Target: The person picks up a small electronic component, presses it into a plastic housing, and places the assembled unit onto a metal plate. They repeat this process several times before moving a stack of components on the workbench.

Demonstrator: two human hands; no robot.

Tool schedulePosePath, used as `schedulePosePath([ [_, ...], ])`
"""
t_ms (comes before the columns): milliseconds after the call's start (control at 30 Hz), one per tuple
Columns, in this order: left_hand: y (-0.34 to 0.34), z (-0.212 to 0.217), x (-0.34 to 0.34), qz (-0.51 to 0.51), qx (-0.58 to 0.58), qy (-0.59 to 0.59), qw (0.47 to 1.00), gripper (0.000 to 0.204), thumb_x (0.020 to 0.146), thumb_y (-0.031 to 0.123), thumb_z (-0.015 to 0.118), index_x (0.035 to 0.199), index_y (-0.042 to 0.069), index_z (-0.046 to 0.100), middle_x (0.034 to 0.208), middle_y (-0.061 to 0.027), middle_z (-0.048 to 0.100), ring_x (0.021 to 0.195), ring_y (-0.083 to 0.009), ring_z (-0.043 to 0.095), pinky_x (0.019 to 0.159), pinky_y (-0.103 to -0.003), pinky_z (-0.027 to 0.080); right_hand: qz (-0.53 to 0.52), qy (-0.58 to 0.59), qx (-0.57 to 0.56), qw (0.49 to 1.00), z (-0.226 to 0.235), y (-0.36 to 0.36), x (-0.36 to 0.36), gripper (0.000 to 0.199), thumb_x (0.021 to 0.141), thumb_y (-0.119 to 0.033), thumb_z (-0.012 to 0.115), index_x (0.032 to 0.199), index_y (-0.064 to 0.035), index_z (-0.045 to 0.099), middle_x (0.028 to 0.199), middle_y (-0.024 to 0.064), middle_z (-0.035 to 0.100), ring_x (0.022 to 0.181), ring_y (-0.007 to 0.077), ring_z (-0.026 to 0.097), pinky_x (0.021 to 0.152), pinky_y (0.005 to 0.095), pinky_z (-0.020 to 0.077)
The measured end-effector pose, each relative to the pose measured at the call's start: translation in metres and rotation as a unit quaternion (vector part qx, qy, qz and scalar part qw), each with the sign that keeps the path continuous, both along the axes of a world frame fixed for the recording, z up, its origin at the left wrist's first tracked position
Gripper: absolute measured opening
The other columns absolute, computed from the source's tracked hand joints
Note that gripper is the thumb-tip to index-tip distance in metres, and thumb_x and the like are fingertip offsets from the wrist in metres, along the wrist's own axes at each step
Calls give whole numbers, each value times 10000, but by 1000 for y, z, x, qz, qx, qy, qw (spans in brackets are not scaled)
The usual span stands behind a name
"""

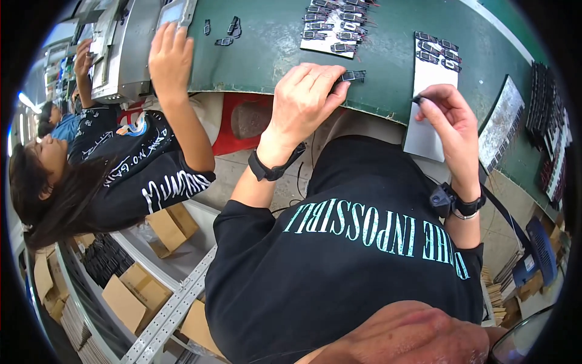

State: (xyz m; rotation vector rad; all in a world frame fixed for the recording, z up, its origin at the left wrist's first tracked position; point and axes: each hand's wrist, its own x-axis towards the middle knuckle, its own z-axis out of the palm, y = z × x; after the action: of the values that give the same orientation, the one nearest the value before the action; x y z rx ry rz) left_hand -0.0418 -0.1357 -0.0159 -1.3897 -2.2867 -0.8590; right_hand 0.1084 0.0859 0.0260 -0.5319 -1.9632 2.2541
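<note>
Over the near edge of the green table, my left hand [309,94] pinches a small black rectangular part [353,76] with a lighter window in its middle. My right hand [450,115] is closed, thumb against forefinger, on a tiny dark piece [418,99] whose kind I cannot make out. Under and beside the right hand lies a white board [426,136] that juts past the table edge, with several similar black parts [429,48] at its far end. Another white board [324,45], farther off, carries rows of these parts with thin wires.
A few loose black parts [224,41] lie left on the green table [267,36]. To the right are a grey metal plate [502,121] and stacked dark strips [545,115]. At the left, a co-worker's raised hand [171,60] is near a metal machine [139,54]. Cardboard boxes [136,294] stand below.
</note>
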Motion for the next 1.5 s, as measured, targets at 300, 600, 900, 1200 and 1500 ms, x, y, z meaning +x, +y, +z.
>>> schedulePosePath([
  [300,33,2,16,-13,111,-106,988,252,801,82,769,1035,39,686,793,-87,711,675,-207,709,607,-299,563,31,8,42,999,2,-15,-36,171,958,-72,635,1112,0,615,987,14,636,876,82,617,800,223,497],
  [600,39,3,23,17,171,-425,889,259,869,56,719,1116,-18,694,936,-105,754,843,-138,734,746,-263,586,34,3,191,981,-10,-17,-53,132,942,-80,656,1054,-10,658,935,-9,649,836,54,605,764,208,497],
  [900,42,8,35,-1,207,-561,802,252,906,47,680,1147,-26,695,986,-102,754,903,-122,713,798,-244,569,56,23,233,971,-11,-6,-41,138,947,-95,656,1058,-12,656,984,-1,627,845,60,598,738,215,511],
  [1200,48,7,44,-19,186,-558,808,244,905,46,682,1138,-24,700,973,-98,755,881,-109,711,788,-237,568,134,-1,-25,991,-25,15,-35,211,974,-97,623,1161,-15,570,1014,28,617,873,69,599,776,241,553],
  [1500,48,14,49,-14,201,-594,779,222,918,39,668,1125,-34,698,958,-89,750,851,-99,703,760,-229,566,109,8,-2,994,-22,-2,-30,200,985,-44,571,1173,4,523,1006,46,555,886,90,600,806,257,558],
])
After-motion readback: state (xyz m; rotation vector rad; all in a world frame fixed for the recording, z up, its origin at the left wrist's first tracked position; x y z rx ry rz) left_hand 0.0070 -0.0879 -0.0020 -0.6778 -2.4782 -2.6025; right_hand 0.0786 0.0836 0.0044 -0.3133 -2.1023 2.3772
